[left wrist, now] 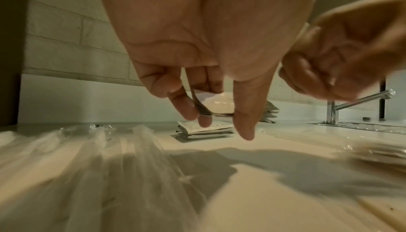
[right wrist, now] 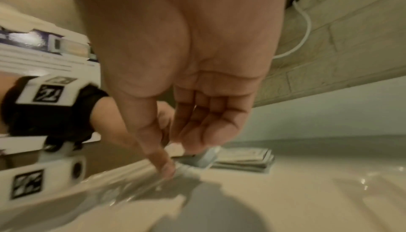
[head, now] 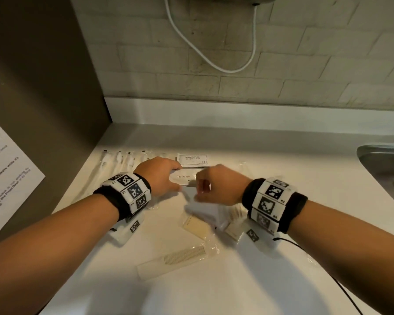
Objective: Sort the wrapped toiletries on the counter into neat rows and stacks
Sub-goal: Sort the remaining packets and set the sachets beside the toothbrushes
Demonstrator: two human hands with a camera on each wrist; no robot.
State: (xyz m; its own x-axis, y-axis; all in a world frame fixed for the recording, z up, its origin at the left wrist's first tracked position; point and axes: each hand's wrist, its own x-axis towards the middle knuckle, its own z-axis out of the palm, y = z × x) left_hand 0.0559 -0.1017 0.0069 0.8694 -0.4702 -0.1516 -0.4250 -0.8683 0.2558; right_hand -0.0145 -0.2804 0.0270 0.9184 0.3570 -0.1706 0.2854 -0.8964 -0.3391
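My left hand [head: 179, 177] pinches a thin stack of white sachets [head: 183, 176], the top one marked Toothpaste, between fingers and thumb. In the left wrist view these toothpaste sachets [left wrist: 201, 108] hang just above another sachet stack [left wrist: 204, 130] on the counter. A shampoo sachet stack [head: 192, 159] lies just behind. My right hand [head: 198, 186] hovers beside the held sachets with loosely curled fingers and grips nothing I can see. Its thumb tip [right wrist: 167, 168] touches a clear wrapper. Wrapped toothbrushes [head: 118, 160] lie in a row at the left.
A wrapped soap [head: 196, 226], a wrapped comb [head: 178, 258] and another small packet [head: 232, 229] lie near the wrists. A steel sink [head: 384, 164] with a faucet [left wrist: 362, 100] is at the right. A dark cabinet wall with a paper notice [head: 5, 169] stands at the left.
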